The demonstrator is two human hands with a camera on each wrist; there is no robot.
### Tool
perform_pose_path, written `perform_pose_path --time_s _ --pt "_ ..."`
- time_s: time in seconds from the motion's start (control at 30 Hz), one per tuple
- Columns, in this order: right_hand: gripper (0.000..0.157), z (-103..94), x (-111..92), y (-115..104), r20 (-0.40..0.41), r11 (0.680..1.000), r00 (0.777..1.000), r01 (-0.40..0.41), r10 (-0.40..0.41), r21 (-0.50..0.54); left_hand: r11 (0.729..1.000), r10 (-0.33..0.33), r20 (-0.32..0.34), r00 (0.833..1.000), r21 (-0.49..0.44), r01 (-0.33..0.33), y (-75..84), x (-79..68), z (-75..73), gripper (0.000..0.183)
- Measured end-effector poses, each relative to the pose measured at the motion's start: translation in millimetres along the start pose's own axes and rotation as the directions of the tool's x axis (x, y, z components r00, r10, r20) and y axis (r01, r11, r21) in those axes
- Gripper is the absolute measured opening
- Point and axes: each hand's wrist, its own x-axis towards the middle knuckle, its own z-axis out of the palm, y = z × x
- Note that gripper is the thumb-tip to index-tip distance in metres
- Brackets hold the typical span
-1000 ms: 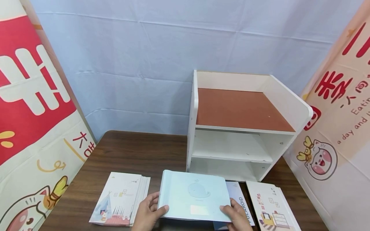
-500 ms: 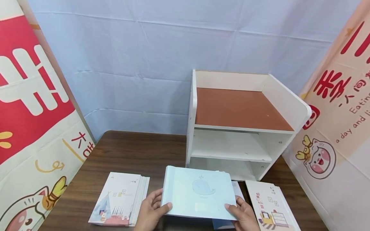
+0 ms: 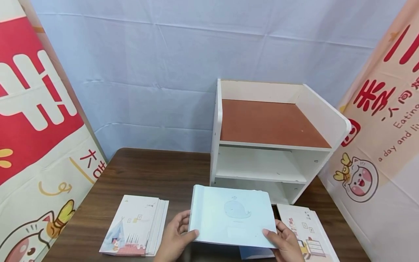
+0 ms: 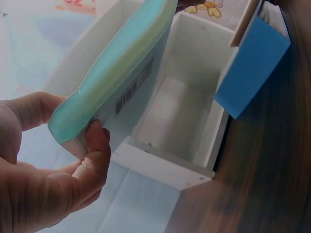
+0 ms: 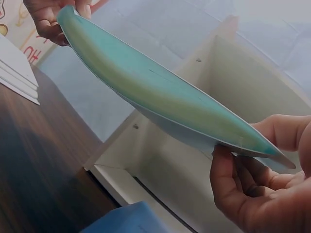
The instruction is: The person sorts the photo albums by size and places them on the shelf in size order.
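A pale blue landscape-format book (image 3: 216,222) with a whale drawn on its cover is held between both hands above the table's front. My left hand (image 3: 173,236) pinches its left end, thumb on the cover and fingers underneath. At the opposite end, my right hand (image 3: 284,243) grips the lower right corner the same way. A barcode shows on the underside of the book (image 4: 138,82) in the left wrist view. The right wrist view shows its long edge (image 5: 160,92) bowed. Beneath it, a blue box (image 3: 256,252) is mostly covered in the head view.
Behind the book stands a white shelf unit (image 3: 262,165) with a brown top board and two compartments. White illustrated books are stacked at the left (image 3: 131,225) and right (image 3: 309,233) of the dark wooden table (image 3: 157,171). Cloth backdrops hang around it.
Both hands have carried the book a little to the right and slightly up. It now hides more of the shelf's lower compartment, while the stacks stay put.
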Motion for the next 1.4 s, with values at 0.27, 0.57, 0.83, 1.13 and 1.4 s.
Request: perform_pose_path --time_s 0.27,0.57,0.83,1.13,1.4 --pt "0.051 -8.4 -1 -7 0.0 1.0 1.0 0.022 -0.022 0.009 1.0 0.029 0.046 0.998 -0.011 -0.029 8.9 -0.5 6.3 0.062" --pt "0.034 -15.9 -2 -10 0.011 0.993 0.993 0.114 -0.114 0.003 1.0 0.017 0.062 0.998 -0.019 -0.015 16.4 2.9 13.6 0.062" --pt "0.03 -20.0 -1 -18 0.021 0.991 0.991 0.13 -0.13 0.019 0.997 0.043 0.038 0.998 -0.06 -0.04 21.7 4.8 22.7 0.06" --pt "0.023 -24.9 1 -24 0.051 0.98 0.979 0.195 -0.197 0.043 0.995 0.06 0.029 0.998 -0.081 -0.058 26.6 7.0 30.5 0.062" --pt "0.023 -28.3 1 -28 0.064 0.971 0.971 0.226 -0.231 0.074 0.993 0.068 0.024 0.997 -0.103 -0.065 29.6 8.4 36.8 0.063"
